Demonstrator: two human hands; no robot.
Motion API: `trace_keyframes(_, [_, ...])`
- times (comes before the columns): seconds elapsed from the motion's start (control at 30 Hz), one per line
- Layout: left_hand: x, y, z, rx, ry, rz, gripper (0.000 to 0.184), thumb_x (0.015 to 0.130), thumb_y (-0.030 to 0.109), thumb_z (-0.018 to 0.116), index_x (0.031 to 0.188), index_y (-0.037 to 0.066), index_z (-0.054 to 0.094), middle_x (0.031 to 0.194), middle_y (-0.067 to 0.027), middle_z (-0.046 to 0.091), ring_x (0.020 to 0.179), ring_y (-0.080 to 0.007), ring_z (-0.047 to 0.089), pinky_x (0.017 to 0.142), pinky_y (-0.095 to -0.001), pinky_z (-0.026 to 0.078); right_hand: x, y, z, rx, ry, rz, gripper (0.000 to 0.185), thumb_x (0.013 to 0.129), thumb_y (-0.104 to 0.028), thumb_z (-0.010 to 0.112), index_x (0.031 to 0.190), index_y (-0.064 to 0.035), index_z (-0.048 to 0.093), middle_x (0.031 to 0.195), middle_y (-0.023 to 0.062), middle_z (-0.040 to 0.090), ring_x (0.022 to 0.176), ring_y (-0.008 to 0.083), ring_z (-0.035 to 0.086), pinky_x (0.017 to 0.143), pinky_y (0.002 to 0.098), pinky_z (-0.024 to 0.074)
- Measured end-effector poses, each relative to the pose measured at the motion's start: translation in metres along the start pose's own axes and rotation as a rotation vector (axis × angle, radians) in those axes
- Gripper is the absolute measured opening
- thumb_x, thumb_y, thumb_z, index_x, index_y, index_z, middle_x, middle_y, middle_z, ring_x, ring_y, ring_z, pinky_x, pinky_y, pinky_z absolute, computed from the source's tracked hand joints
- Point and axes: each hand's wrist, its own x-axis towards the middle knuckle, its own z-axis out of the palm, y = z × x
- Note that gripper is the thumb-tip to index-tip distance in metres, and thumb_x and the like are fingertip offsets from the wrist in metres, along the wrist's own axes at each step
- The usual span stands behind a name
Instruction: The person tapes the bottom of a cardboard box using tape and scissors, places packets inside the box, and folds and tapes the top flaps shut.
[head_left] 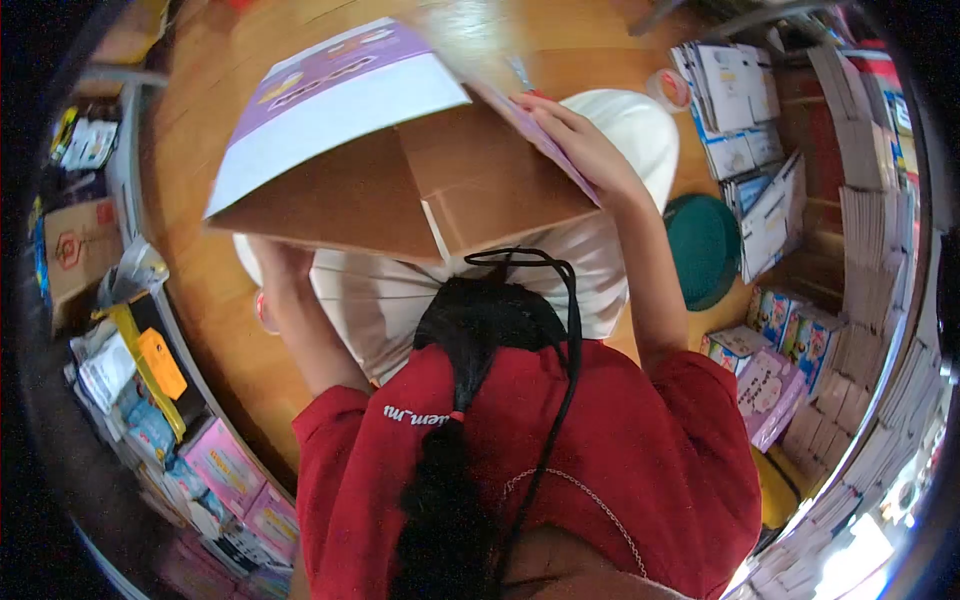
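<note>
A cardboard box (330,185) with a purple and white printed outside is tilted over my lap, its open brown inside facing me. A pale strip runs along an inner seam. My right hand (575,140) grips the box's right side, fingers over the outer panel. Beside those fingertips is a tool with a red handle and a metal tip (519,72), perhaps scissors; I cannot tell whether it is held. Under the lower left edge, my left hand (283,256) supports the box, its fingers hidden behind the cardboard.
Tape rolls sit on the wooden floor, one on the right (668,90) and one on the left (266,310). A green round basin (702,252) stands by my right knee. Shelves of packets and boxes (222,465) line the left; stacked paper goods (872,240) line the right.
</note>
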Motion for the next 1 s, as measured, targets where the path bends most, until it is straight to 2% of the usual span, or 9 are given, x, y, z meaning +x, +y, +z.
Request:
trace_keyframes(0.13, [-0.016, 0.003, 0.019, 0.045, -0.127, -0.026, 0.087, 0.080, 0.070, 0.033, 0.138, 0.005, 0.022, 0.136, -0.0097, 0.032, 0.123, -0.0236, 0.032, 0.103, -0.0387, 0.028, 0.007, 0.018, 0.006, -0.007, -0.035, -0.074, 0.048, 0.095, -0.037, 0.037, 0.128, -0.0031, 0.045, 0.117, 0.0071, 0.054, 0.107, 0.0128, 0.047, 0.094, 0.0231, 0.0330])
trace_keyframes(0.17, [-0.021, 0.004, 0.026, -0.047, -0.176, -0.052, 0.099, 0.074, 0.077, 0.030, 0.141, 0.005, 0.015, 0.143, -0.0104, 0.024, 0.129, -0.0243, 0.025, 0.107, -0.0406, 0.022, 0.008, 0.017, 0.008, -0.070, -0.041, 0.015, 0.056, 0.095, -0.046, 0.031, 0.128, -0.0028, 0.045, 0.120, 0.0097, 0.053, 0.102, 0.0157, 0.053, 0.085, 0.0239, 0.0429])
trace_keyframes(0.27, [-0.001, -0.023, 0.017, 0.076, -0.490, 0.279, 0.118, 0.061, 0.083, 0.045, 0.142, 0.018, -0.011, 0.149, -0.0089, -0.002, 0.135, -0.0284, 0.012, 0.108, -0.0415, 0.013, 0.006, 0.022, 0.011, 0.020, -0.148, 0.248, 0.072, 0.089, -0.060, 0.024, 0.129, -0.0032, 0.041, 0.117, 0.0138, 0.054, 0.082, 0.0217, 0.061, 0.063, 0.0274, 0.0512])
trace_keyframes(0.33, [-0.009, -0.006, 0.040, 0.386, -0.381, 0.402, 0.120, 0.064, 0.068, 0.062, 0.140, 0.024, -0.019, 0.148, -0.0104, -0.011, 0.136, -0.0292, 0.004, 0.109, -0.0417, 0.011, -0.008, -0.001, 0.025, 0.078, -0.202, 0.285, 0.083, 0.084, -0.070, 0.020, 0.130, -0.0035, 0.039, 0.111, 0.0160, 0.057, 0.072, 0.0254, 0.064, 0.055, 0.0303, 0.0541])
trace_keyframes(0.37, [-0.007, -0.008, 0.039, 0.324, -0.446, 0.441, 0.115, 0.070, 0.047, 0.068, 0.140, 0.017, -0.018, 0.148, -0.0147, -0.007, 0.137, -0.0287, 0.002, 0.109, -0.0398, 0.010, -0.010, -0.003, 0.029, 0.088, -0.195, 0.288, 0.085, 0.082, -0.072, 0.019, 0.130, -0.0038, 0.038, 0.109, 0.0161, 0.058, 0.071, 0.0262, 0.064, 0.056, 0.0315, 0.0546])
trace_keyframes(0.5, [-0.006, -0.010, 0.044, 0.226, -0.534, 0.414, 0.105, 0.076, 0.033, 0.066, 0.140, 0.003, -0.012, 0.147, -0.0201, 0.003, 0.136, -0.0291, 0.007, 0.108, -0.0353, 0.012, -0.009, -0.001, 0.032, 0.152, -0.219, 0.340, 0.092, 0.077, -0.078, 0.017, 0.133, -0.0062, 0.035, 0.113, 0.0177, 0.056, 0.077, 0.0308, 0.064, 0.059, 0.0337, 0.0552])
trace_keyframes(0.7, [-0.002, -0.002, 0.050, 0.202, -0.433, 0.243, 0.082, 0.081, 0.023, 0.062, 0.140, -0.002, 0.012, 0.144, -0.0195, 0.020, 0.131, -0.0268, 0.025, 0.107, -0.0339, 0.020, -0.008, -0.003, 0.025, 0.128, -0.212, 0.351, 0.100, 0.073, -0.081, 0.015, 0.139, -0.0057, 0.021, 0.129, 0.0183, 0.044, 0.089, 0.0338, 0.062, 0.062, 0.0355, 0.0548])
trace_keyframes(0.8, [0.006, -0.003, 0.054, 0.244, -0.343, 0.303, 0.067, 0.080, 0.021, 0.064, 0.133, -0.005, 0.033, 0.136, -0.0176, 0.037, 0.123, -0.0262, 0.039, 0.102, -0.0334, 0.032, -0.007, -0.009, 0.021, 0.065, -0.123, 0.317, 0.084, 0.083, -0.070, 0.010, 0.139, -0.0079, 0.021, 0.132, 0.0160, 0.042, 0.097, 0.0347, 0.060, 0.067, 0.0365, 0.0552])
trace_keyframes(1.0, [0.001, 0.003, 0.068, 0.339, -0.247, 0.336, 0.047, 0.081, 0.016, 0.064, 0.122, -0.003, 0.050, 0.118, -0.0153, 0.055, 0.107, -0.0207, 0.054, 0.091, -0.0300, 0.042, 0.006, -0.003, 0.001, -0.122, 0.037, 0.013, 0.073, 0.089, -0.063, 0.020, 0.137, -0.0081, 0.030, 0.133, 0.0118, 0.041, 0.113, 0.0236, 0.051, 0.082, 0.0334, 0.0496])
